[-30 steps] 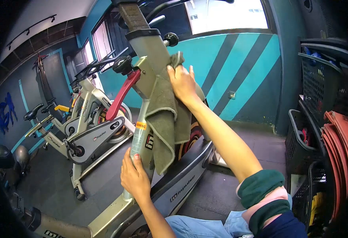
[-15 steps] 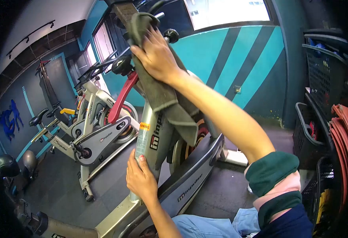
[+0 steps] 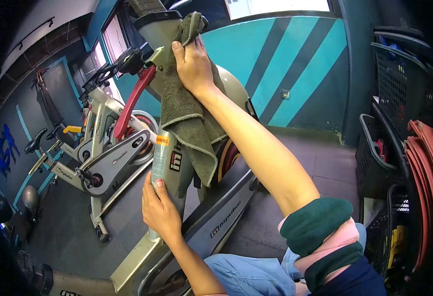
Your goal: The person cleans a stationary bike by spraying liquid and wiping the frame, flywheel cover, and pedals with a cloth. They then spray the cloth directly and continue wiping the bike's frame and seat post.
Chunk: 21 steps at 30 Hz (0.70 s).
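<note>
My right hand is closed on a dark grey-green towel and presses it against the upper frame post of an exercise bike. The towel's bunched end sticks out above my fingers, and its loose end hangs down the post's right side. Lower on the same bike frame post, my left hand is wrapped around it, just under an orange warning label. The far fingers of both hands are partly hidden. A red lever is attached to the post's left side.
Another exercise bike stands to the left. Black plastic baskets are stacked at the right, with reddish-orange mats or sheets beside them. Behind the bike is a teal wall with dark stripes.
My right hand and the towel have slid slightly down and right along the post, uncovering its upper part. My left hand keeps its hold. The whole view has shifted a little.
</note>
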Tool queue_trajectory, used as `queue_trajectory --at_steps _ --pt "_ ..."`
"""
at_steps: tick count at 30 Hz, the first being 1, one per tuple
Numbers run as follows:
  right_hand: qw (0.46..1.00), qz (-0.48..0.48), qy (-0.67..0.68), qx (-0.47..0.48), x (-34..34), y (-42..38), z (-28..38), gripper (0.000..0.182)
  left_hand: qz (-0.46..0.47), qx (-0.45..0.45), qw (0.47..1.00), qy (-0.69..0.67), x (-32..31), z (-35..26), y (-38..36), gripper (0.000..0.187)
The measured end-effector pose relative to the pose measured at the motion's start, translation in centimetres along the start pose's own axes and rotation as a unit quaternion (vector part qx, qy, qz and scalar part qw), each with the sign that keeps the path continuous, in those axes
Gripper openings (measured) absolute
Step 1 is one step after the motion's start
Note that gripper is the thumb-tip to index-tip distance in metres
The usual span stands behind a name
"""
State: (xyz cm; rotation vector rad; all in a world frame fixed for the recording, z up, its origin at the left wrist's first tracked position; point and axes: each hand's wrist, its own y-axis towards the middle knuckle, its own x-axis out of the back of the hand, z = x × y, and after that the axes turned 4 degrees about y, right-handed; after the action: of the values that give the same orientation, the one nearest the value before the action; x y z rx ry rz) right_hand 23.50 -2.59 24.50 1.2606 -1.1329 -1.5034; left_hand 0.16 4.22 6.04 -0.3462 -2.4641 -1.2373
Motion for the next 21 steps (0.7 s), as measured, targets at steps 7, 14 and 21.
queue_trajectory --at_steps 7,14,21 --pt "0.983 0.099 -0.144 -0.062 4.6 -2.7 -0.5 0.044 -0.001 -0.012 1.0 -0.001 -0.1 0.3 0.0 0.042" --pt "0.912 0.287 -0.228 -0.186 9.1 0.6 -1.0 0.043 -0.014 -0.023 1.0 -0.003 -0.2 0.7 0.0 0.042" --pt "0.905 0.351 -0.152 -0.187 5.6 2.6 -9.8 0.039 -0.04 -0.019 0.999 0.017 -0.6 0.0 -0.1 0.04"
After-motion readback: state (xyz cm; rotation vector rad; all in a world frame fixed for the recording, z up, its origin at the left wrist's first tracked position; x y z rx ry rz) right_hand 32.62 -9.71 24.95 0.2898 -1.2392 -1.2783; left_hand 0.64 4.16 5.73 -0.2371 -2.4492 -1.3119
